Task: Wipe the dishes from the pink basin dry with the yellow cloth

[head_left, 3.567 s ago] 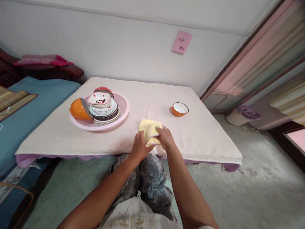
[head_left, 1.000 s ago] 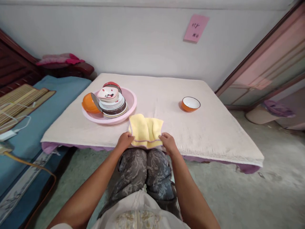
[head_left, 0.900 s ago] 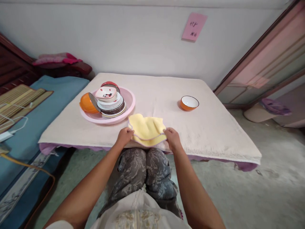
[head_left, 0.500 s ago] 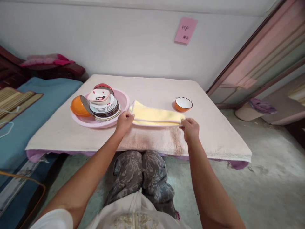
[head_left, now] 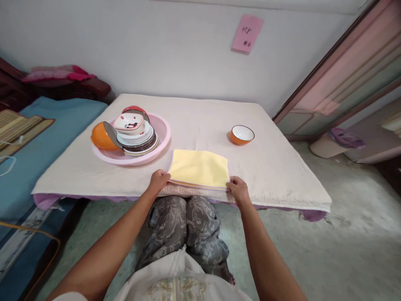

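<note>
A folded yellow cloth (head_left: pixel 199 168) with a pale purple edge lies near the front of the covered table. My left hand (head_left: pixel 159 180) pinches its near left corner, and my right hand (head_left: pixel 238 189) grips the near right corner. Beyond the cloth to the right stands an orange bowl (head_left: pixel 239 141) with a white inside and dark rim, upright and apart from my hands. To the left, a pink basin (head_left: pixel 164 144) holds a stack of plates (head_left: pixel 139 144), a white patterned bowl (head_left: pixel 128 122), a tilted orange bowl (head_left: pixel 102 138) and a red one (head_left: pixel 135 109).
A cream cover (head_left: pixel 200 117) lies over the table, with purple fabric hanging below its front edge. On the left is a blue bed (head_left: pixel 65 110) with a woven mat. A bin (head_left: pixel 327 144) stands on the floor at the right. A pink note (head_left: pixel 247 33) is on the wall.
Both hands have come down and closer to me with the cloth. It hung stretched between them and now lies flatter on the table, with the hands slightly nearer each other.
</note>
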Available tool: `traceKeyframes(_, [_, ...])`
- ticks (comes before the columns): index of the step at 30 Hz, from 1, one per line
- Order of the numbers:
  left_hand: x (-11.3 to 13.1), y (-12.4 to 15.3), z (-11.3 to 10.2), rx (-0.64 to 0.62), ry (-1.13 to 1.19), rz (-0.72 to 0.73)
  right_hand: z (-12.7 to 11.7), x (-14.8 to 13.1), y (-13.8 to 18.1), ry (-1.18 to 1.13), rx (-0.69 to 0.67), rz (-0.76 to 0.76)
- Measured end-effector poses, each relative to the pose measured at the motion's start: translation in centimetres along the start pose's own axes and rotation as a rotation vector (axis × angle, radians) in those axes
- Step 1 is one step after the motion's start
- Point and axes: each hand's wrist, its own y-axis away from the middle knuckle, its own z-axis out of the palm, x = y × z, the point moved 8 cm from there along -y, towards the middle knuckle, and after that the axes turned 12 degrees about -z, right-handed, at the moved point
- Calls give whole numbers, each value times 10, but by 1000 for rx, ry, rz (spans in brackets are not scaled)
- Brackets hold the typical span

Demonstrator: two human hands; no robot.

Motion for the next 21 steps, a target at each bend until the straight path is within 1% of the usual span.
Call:
traceKeyframes(3, [-8,2,-1,-23,83,-33,3,1,3,21,-33,-9])
traceKeyframes(6, [-13,3,1,-23,121,-48,0,-2,-4,44,-28,-12])
traceKeyframes(9, [-14,2,3,-4,149,-59,5,-17,-18,84,-14,-63])
traceKeyframes(11, [-12,2,4,-2,162,-60,22,-35,-21,101,-24,-138])
traceKeyframes(13, [-9,4,6,-21,161,-49,52,-54,-13,91,-70,-208])
traceKeyframes(14, [-7,5,6,-34,154,-40,70,-64,-6,78,-116,-253])
traceKeyframes(15, [-6,7,7,-45,145,-31,90,-77,2,66,-199,-344])
traceKeyframes(16, [-5,8,6,-52,137,-25,104,-86,11,52,-252,-399])
traceKeyframes(17, [-5,9,6,-55,130,-21,108,-89,15,47,-241,-386])
traceKeyframes(18, [-6,9,6,-55,124,-19,108,-90,17,48,-222,-372])
traceKeyframes(19, [-6,9,5,-53,121,-19,102,-88,17,51,-192,-350])
traceKeyframes(21, [-8,9,6,-49,120,-20,77,-76,10,60,-115,-295])
